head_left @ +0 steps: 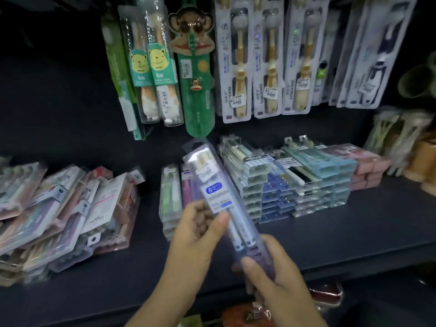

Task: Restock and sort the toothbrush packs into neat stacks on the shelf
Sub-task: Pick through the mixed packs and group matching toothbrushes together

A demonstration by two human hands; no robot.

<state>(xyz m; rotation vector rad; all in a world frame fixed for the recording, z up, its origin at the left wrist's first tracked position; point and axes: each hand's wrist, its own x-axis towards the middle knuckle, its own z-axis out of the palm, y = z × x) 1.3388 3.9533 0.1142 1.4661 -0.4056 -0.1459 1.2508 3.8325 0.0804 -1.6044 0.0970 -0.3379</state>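
Long clear-plastic toothbrush pack, frame centre — prob. light, stiff, slick; left hand pinched its middle, right hand gripped btm end.

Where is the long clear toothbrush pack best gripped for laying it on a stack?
Probably by its long edges at the lower half, from the near side: the toothbrush pack is long, flat and slim, hanger end pointing away. The left hand pinches it mid-length, the right hand its bottom end.

Dark navy shelf, clear blue-labelled pack, green monkey-print pack, seemingly pink stack
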